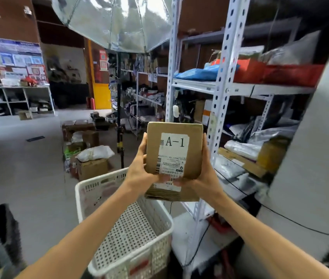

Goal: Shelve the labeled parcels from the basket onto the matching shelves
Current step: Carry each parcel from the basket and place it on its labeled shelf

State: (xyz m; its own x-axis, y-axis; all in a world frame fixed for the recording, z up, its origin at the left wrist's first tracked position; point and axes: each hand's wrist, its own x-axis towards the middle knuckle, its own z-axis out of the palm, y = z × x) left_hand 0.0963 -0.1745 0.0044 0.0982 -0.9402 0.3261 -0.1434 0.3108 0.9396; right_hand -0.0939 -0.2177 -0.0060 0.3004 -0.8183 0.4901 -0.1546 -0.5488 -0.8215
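Observation:
A brown cardboard parcel (174, 152) with a white label reading "A-1" is held up at mid-frame above the white perforated basket (123, 234). My left hand (139, 168) grips its left edge and lower corner. My right hand (203, 170) grips its right edge, thumb under the bottom. The parcel's labeled face is turned toward me. A white metal shelf rack (218, 109) stands just to the right, its levels holding bags and boxes. The basket's floor in view is bare.
A silver photo umbrella (115, 23) on a black stand (120, 125) stands ahead. Cardboard boxes (91, 164) pile on the floor behind the basket. More shelving (147, 93) runs along the back. A black cable (280, 216) hangs at right.

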